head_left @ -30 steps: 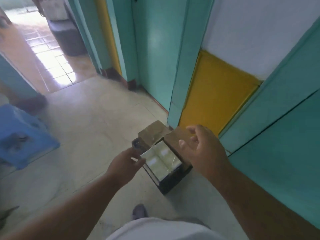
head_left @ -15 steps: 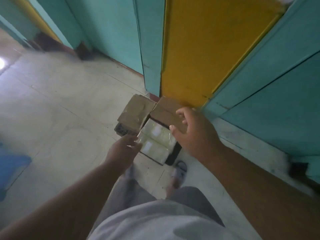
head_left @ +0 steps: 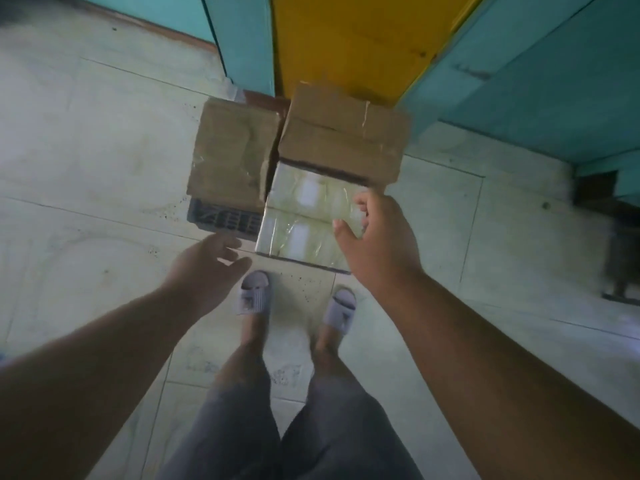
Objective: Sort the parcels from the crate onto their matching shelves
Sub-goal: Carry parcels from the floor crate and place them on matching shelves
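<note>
A dark plastic crate (head_left: 221,218) stands on the floor against the wall, filled with parcels. Two brown cardboard parcels lie on top, one at the left (head_left: 230,154) and one at the back right (head_left: 343,133). A pale parcel wrapped in clear film (head_left: 304,216) lies at the near right. My right hand (head_left: 374,244) rests its fingers on the film parcel's right edge, fingers spread, not closed around it. My left hand (head_left: 207,268) hovers open just in front of the crate's near left corner, touching nothing.
A yellow panel (head_left: 346,39) and teal panels (head_left: 540,74) rise right behind the crate. My two feet in grey slippers (head_left: 254,296) stand on the pale tiled floor directly before the crate. A dark object (head_left: 620,237) sits at the right edge.
The view has tilted down and closer over the crate. My right hand moved from the brown parcel onto the film parcel's right edge. My left hand drew back slightly from the parcel.
</note>
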`<state>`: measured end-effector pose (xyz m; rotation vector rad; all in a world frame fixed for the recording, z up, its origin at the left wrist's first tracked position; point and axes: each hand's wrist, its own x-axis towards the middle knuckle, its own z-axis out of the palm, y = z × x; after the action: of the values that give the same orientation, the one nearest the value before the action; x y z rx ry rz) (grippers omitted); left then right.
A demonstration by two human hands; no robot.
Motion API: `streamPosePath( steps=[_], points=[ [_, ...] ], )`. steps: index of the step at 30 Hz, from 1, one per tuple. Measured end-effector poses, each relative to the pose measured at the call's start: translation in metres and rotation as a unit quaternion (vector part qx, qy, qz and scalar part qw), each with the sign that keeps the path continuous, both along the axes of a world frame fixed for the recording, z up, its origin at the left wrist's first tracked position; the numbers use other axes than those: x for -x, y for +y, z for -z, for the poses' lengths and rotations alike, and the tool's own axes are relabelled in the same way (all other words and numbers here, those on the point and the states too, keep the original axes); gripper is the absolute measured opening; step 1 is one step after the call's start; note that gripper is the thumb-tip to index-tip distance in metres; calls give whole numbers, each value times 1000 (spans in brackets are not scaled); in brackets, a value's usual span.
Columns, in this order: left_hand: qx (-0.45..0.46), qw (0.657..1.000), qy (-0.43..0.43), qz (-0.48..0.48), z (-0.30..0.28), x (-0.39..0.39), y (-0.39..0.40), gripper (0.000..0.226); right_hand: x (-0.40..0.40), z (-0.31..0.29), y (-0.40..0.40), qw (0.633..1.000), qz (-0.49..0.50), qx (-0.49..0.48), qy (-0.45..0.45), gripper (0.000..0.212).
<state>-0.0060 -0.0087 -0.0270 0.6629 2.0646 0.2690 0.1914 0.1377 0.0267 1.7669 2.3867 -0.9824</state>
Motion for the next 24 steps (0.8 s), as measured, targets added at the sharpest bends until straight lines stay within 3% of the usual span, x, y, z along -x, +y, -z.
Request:
streamPosePath(
  steps=[8, 13, 19, 21, 24],
  points=[
    [57, 998, -38, -9, 103, -21, 13, 67, -36, 135, 12, 997, 39, 33, -63, 46],
    [53, 977, -149, -144, 134, -32, 23, 69, -40, 173, 31, 982, 66, 167, -57, 64],
    [10, 962, -150, -229, 94, -45, 22, 45, -45, 131, 23, 979, 125, 158, -19, 60],
    [-13, 953, -164, -256, 63, -46, 20, 31, -50, 95, 22, 982, 137, 133, -4, 58],
    [-78, 938, -174, -290, -8, -52, 16, 34, -61, 20, 17, 987, 129, 90, 29, 57]
  ],
)
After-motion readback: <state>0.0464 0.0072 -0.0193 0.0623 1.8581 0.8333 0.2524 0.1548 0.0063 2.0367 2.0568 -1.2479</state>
